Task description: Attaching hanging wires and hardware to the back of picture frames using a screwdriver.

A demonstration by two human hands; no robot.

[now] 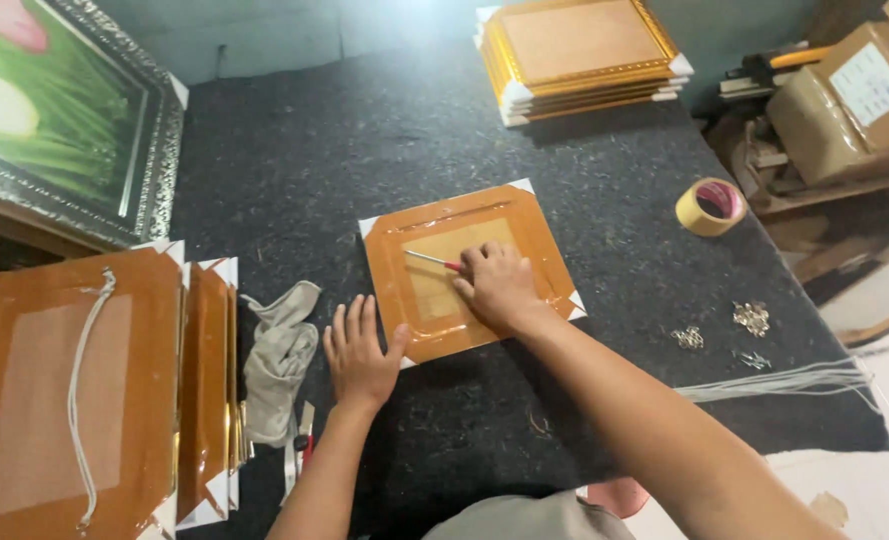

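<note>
Here my right hand [499, 285] rests on the back of a picture frame [469, 275] that lies face down in the middle of the dark felt table [384, 140]; the frame's back is sealed in shiny brown tape and its corners wear white card protectors. My fingers are curled shut around a small screwdriver [434, 260] with a red handle, its metal shaft pointing left across the backing. My left hand [359, 350] lies flat and open on the felt, fingers spread, holding nothing, its thumb touching the frame's lower left edge. Just left of it lies a crumpled grey cloth [279, 360]. Further left stands a stack of taped frames [74, 390], the top one with a white hanging cord. At the far edge sits a pile of gold frames [579, 60]. To the right a roll of tan tape [709, 207] lies near the edge, and beyond it a brown cardboard box [849, 100] with a pale rectangular label.
</note>
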